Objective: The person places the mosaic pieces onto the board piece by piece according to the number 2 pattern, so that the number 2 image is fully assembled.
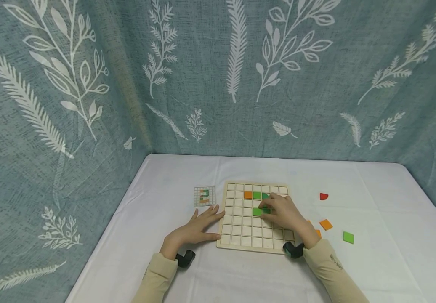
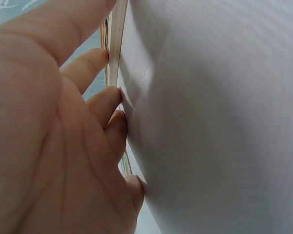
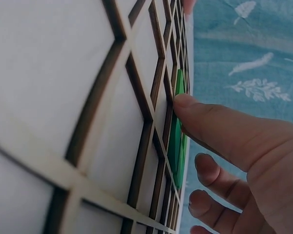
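Observation:
A pale wooden grid board (image 1: pixel 246 231) lies on the white table, with an orange tile (image 1: pixel 248 195) and light green and dark green tiles in its upper cells. My left hand (image 1: pixel 199 227) is spread flat at the board's left side, thumb and fingertips touching the edge. Over the board, my right hand (image 1: pixel 284 210) reaches down at a lower light green tile (image 1: pixel 256 211) and the dark green tile (image 1: pixel 266 210) beside it. In the right wrist view, the thumb (image 3: pixel 188 102) touches green tiles (image 3: pixel 176 141) in the grid, other fingers loosely bent. The right index fingertip is hidden there.
A small pattern card (image 1: pixel 204 196) showing a coloured figure lies left of the board. To the right are a red quarter-round piece (image 1: pixel 323 196), an orange tile (image 1: pixel 325 224) and a light green tile (image 1: pixel 348 237). More orange tiles (image 1: pixel 318 232) show partly behind the right wrist.

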Motion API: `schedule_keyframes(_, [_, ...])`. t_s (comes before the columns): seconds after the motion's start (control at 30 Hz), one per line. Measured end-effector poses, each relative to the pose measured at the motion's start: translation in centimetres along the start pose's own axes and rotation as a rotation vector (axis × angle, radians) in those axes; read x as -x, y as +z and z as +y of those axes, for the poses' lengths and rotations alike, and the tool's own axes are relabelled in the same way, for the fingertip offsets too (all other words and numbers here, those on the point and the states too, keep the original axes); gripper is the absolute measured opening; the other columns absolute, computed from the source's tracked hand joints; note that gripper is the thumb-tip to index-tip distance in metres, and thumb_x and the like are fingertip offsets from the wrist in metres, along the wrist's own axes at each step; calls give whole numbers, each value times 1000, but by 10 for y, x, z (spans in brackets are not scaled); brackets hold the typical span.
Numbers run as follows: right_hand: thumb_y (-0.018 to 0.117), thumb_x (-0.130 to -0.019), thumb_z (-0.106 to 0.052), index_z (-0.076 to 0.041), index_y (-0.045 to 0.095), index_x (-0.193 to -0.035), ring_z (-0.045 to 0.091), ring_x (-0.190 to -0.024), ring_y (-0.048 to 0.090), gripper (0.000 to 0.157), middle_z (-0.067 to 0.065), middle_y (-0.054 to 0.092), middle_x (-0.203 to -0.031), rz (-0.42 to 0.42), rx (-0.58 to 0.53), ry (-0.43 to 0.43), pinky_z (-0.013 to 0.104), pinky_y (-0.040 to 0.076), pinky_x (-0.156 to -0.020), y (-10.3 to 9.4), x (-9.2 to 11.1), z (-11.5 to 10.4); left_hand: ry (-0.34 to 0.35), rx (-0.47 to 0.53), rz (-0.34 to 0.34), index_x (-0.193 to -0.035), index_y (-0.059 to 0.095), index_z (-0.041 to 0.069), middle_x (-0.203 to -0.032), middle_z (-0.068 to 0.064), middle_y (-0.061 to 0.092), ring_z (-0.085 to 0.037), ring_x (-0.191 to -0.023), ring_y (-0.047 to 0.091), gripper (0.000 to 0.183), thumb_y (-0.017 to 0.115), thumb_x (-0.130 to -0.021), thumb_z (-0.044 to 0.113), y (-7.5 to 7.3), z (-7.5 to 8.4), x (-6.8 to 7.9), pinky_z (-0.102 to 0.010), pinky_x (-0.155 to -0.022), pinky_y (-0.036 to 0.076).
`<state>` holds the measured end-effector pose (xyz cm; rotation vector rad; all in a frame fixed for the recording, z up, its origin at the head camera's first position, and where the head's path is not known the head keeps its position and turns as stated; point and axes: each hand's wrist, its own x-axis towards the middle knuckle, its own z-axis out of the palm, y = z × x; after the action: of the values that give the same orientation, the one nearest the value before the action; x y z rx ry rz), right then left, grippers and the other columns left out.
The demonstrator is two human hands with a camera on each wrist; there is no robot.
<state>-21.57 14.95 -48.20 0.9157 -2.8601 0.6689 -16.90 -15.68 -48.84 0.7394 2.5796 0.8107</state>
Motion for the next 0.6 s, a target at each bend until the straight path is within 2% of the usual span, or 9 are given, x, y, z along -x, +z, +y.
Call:
schedule_keyframes(0.23, [75, -77, -32, -22, 69, -97, 9, -78, 52, 23, -5, 56, -86, 0, 3, 17, 33, 34, -70, -3, 1, 2, 0, 6, 3, -147, 29, 16, -155, -12, 14, -30, -143, 6, 70, 59, -89, 40, 0, 1, 0, -59, -111, -9])
schedule_keyframes(0.6, [75, -77, -25, -17, 70, -98, 12, -78, 54, 23, -2, 57, -86, 30, 3, 4, 36, 37, -72, -7, 7, 10, -6, 0, 2, -147, 28, 18, -155, -11, 14, -29, -143, 6, 70, 59, -88, 42, 0, 1, 0, -58, -111, -9])
